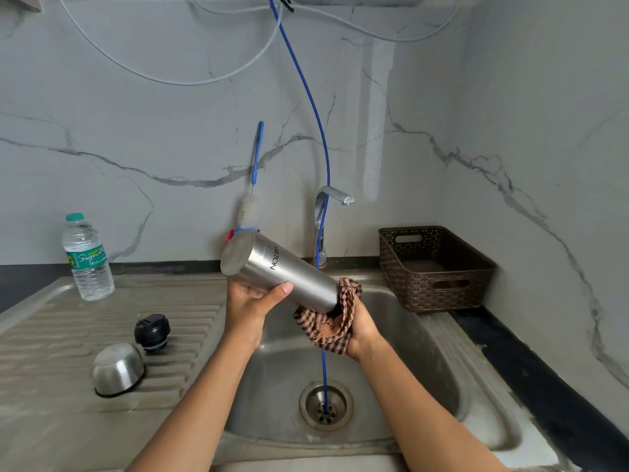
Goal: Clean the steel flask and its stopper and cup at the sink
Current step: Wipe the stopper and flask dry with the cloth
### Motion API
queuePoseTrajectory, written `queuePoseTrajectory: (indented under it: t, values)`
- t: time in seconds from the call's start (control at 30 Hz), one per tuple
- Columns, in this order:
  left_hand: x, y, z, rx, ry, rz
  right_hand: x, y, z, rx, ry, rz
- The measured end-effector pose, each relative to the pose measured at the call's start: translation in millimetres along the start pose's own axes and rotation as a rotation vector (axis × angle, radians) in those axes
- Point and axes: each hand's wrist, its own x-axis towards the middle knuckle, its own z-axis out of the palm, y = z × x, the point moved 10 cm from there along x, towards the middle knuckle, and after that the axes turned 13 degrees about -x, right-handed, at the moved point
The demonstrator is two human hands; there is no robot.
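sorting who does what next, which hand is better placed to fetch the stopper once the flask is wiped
Left, probably. The left hand grips the flask on the drainboard side, where the stopper stands; the right hand holds the cloth round the flask's other end.

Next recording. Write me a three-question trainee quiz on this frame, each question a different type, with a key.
1. True or false: the steel cup lies upside down on the drainboard.
2. What does the right hand hold round the lower end of the flask? A) a sponge B) a checked cloth C) a bottle brush
3. Name the hand that holds the flask near its base.

Key: 1 true; 2 B; 3 the left hand.
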Motion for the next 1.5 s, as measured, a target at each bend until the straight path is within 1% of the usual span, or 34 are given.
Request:
queuePoseTrajectory:
  t: [0.17,0.27,0.33,0.4,0.43,0.5,0.57,0.63,0.7,0.73,0.77,0.83,0.9,1.0,1.13,1.2,1.33,1.43,1.5]
  values:
    - [7.1,-0.1,-5.4,0.046,-0.058,-0.074,5.2,-17.5,-10.9,0.006,0.066,-0.050]
    - [8.0,3.1,-7.5,0.049,-0.068,-0.098,11.5,-32.8,-32.2,-0.064,0.227,-0.121]
    - [9.4,9.1,-11.4,0.026,-0.046,-0.107,13.9,-42.7,-46.2,-0.095,0.303,-0.164]
    - [14.7,25.5,-24.5,0.051,-0.014,-0.041,8.2,-49.6,-49.2,-0.095,0.331,-0.196]
    - [16.6,37.5,-30.8,0.118,-0.014,0.010,1.6,-53.9,-48.0,-0.109,0.348,-0.213]
    - [18.6,63.0,-38.7,0.357,-0.039,0.096,-12.4,-70.2,-48.1,-0.175,0.410,-0.291]
    - [20.9,82.7,-32.9,0.669,-0.114,0.135,-26.9,-89.4,-41.7,-0.308,0.474,-0.372]
    - [24.5,86.3,-9.4,1.101,-0.287,0.132,-38.5,-110.7,-21.9,-0.459,0.479,-0.463]
    - [27.1,68.9,10.3,1.548,-0.495,0.074,-48.4,-129.7,8.3,-0.643,0.444,-0.558]
    - [28.4,59.7,15.0,1.687,-0.561,0.050,-52.8,-137.2,25.2,-0.748,0.425,-0.603]
    - [29.4,50.6,16.7,1.757,-0.598,0.022,-56.1,-142.8,41.0,-0.841,0.404,-0.644]
    - [28.1,34.7,15.4,1.766,-0.628,-0.054,-60.1,-149.3,67.4,-0.966,0.364,-0.701]
    - [25.2,25.2,13.1,1.679,-0.615,-0.127,-60.7,-151.9,85.4,-1.027,0.332,-0.715]
    - [24.9,31.3,12.8,1.501,-0.503,-0.108,-58.9,-152.2,100.8,-1.062,0.279,-0.720]
    - [23.6,37.0,-1.1,1.424,-0.380,-0.117,-55.5,-145.7,108.6,-1.026,0.252,-0.727]
    - [22.3,39.5,-13.8,1.358,-0.313,-0.157,-54.8,-143.0,110.7,-0.920,0.238,-0.741]
    - [20.4,56.3,-41.1,1.132,-0.152,-0.215,-49.5,-136.9,105.5,-0.559,0.218,-0.673]
    - [25.9,88.9,-67.8,1.014,0.021,-0.156,-37.5,-121.6,101.4,-0.436,0.209,-0.625]
    - [32.5,115.8,-93.8,0.994,0.140,-0.105,-29.9,-102.8,100.5,-0.376,0.182,-0.563]
